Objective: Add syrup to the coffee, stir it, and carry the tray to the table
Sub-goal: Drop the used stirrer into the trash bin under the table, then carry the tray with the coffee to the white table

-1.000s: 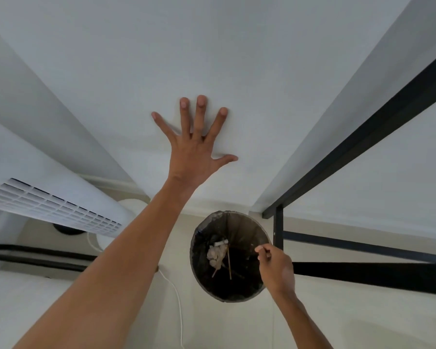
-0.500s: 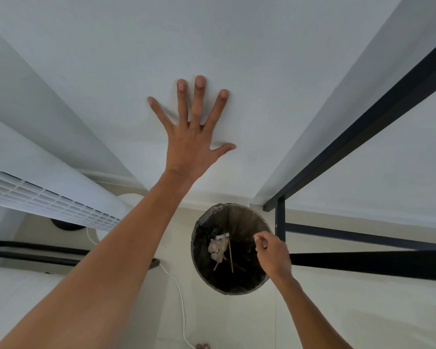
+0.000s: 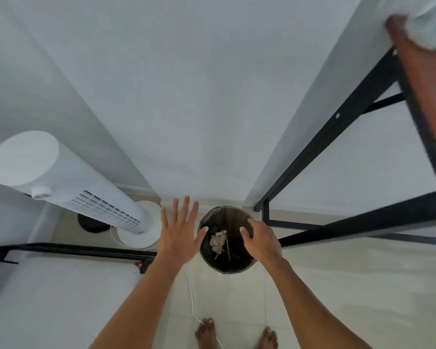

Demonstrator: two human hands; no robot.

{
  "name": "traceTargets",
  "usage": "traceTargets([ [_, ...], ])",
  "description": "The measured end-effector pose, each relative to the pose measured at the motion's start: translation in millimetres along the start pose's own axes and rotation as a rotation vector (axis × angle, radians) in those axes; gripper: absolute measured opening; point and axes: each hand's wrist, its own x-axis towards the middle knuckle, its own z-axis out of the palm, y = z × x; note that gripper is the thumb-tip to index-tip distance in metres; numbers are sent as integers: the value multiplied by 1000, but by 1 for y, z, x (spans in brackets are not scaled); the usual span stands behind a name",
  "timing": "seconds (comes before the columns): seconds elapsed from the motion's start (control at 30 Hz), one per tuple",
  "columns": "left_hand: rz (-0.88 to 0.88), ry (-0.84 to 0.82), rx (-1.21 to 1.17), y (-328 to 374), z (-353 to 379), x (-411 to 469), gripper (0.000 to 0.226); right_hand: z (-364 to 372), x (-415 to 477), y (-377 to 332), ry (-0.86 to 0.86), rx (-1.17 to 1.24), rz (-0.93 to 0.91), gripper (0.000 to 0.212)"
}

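I look straight down at a round dark waste bin (image 3: 244, 263) on the pale floor. Crumpled paper (image 3: 216, 241) and thin wooden stir sticks (image 3: 227, 248) lie inside it. My left hand (image 3: 178, 235) hovers just left of the bin's rim, fingers spread, holding nothing. My right hand (image 3: 261, 239) hangs over the bin's right rim, fingers loosely apart and empty. No coffee, syrup or tray is in view.
A white tower fan (image 3: 68, 190) stands at left with its white cord (image 3: 193, 306) trailing across the floor. A black-framed table (image 3: 337, 137) with a wooden top edge (image 3: 423, 79) rises at right. A black rail (image 3: 68, 249) edges a white surface at lower left. My bare feet (image 3: 205, 332) show at bottom.
My left hand has come off the wall and dropped beside the bin. My right hand has opened over the bin. The view has pulled back, showing the fan and my feet.
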Motion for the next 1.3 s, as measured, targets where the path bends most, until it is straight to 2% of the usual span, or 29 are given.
traceTargets([
  [0.2,-24,3,-9,13,-112,-86,78,-100,-92,-73,68,-29,-71,62],
  [0.37,-39,108,-16,20,-197,-122,79,-174,-145,-112,160,-52,-157,72],
  [0.63,-40,301,-5,61,-293,-142,78,-297,-189,-144,413,-71,-367,68],
  [0.9,63,439,-25,170,-349,-156,78,-401,-219,-61,596,-79,-388,60],
  [1.07,153,500,-70,265,-356,-156,75,-435,-226,12,598,-79,-306,70],
  [1.17,205,576,-92,315,-352,-155,71,-450,-229,55,629,-89,-290,71],
  [1.3,267,578,-137,363,-348,-146,70,-468,-231,105,661,-92,-248,68],
])
